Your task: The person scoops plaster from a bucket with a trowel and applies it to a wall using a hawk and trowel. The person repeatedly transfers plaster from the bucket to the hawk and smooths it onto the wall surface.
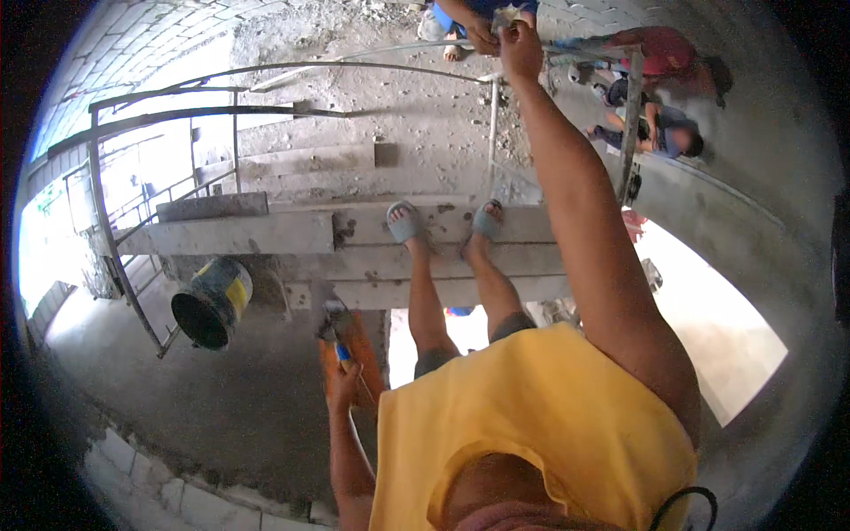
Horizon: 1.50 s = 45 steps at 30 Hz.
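Observation:
My left hand (343,387) is closed around the blue handle of a trowel (335,320), its grey blade pointing away from me. Behind that hand is an orange board (361,341). My right arm stretches far forward, and my right hand (522,53) is closed with the fingers pinched at a small pale, crumpled-looking thing (506,18). Another person's hand (482,37) is close beside it, near the same pale thing; which of us grips it, I cannot tell.
I stand on grey planks (372,257) framed by metal scaffold rails (301,65). A dark bucket (204,305) with a yellow patch is at the left. Rubble (425,111) covers the ground ahead. Seated people (651,124) are at the upper right; an upright pole (632,124) stands there.

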Available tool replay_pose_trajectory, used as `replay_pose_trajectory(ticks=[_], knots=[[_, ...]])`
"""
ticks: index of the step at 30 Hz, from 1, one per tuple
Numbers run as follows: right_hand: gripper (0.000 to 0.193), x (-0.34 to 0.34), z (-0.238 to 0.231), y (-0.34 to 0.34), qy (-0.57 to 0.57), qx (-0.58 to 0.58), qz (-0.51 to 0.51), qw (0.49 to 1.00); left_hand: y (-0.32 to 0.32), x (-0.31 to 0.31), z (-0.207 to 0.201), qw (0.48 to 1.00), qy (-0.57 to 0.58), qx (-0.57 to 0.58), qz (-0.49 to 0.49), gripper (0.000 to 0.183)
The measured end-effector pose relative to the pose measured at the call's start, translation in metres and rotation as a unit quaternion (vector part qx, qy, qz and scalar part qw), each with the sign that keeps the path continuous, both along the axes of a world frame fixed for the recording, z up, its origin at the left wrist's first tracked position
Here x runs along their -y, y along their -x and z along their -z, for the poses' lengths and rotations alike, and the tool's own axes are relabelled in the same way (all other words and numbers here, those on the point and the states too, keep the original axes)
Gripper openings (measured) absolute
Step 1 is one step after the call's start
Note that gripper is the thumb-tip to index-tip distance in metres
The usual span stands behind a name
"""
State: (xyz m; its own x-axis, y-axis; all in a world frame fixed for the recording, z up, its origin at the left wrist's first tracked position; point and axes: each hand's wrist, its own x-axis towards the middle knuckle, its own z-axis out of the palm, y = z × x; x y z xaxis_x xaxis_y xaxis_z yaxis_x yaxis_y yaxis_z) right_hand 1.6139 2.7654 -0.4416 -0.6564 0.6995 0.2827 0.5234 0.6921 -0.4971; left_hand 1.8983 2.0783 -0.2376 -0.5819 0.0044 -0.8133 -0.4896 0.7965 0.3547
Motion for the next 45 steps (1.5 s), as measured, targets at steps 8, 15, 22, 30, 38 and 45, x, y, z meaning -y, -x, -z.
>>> replay_pose_trajectory(ticks=[8,15,22,30,38,45], knots=[[0.040,-0.026,-0.072,-0.114,0.402,-0.184,0.050,0.896,0.040,-0.016,0.014,0.995,0.022,0.095,-0.032,0.056],[0.024,0.003,-0.119,-0.205,0.685,-0.361,0.125,0.621,0.120,-0.171,-0.021,0.975,0.117,-0.071,0.175,0.054],[0.043,0.120,-0.147,-0.205,0.594,-0.032,-0.023,0.804,0.168,-0.290,-0.044,0.941,0.091,-0.188,0.268,0.052],[0.057,0.173,-0.214,-0.169,0.571,0.049,-0.083,0.815,0.190,-0.376,-0.049,0.920,0.038,-0.251,0.299,0.046],[0.043,0.147,-0.201,-0.162,0.654,0.030,-0.024,0.755,0.184,-0.399,-0.040,0.900,0.011,-0.248,0.357,0.066],[0.034,0.055,-0.153,-0.154,0.541,0.061,-0.044,0.838,0.173,-0.310,-0.021,0.933,0.076,-0.077,0.343,0.064]])
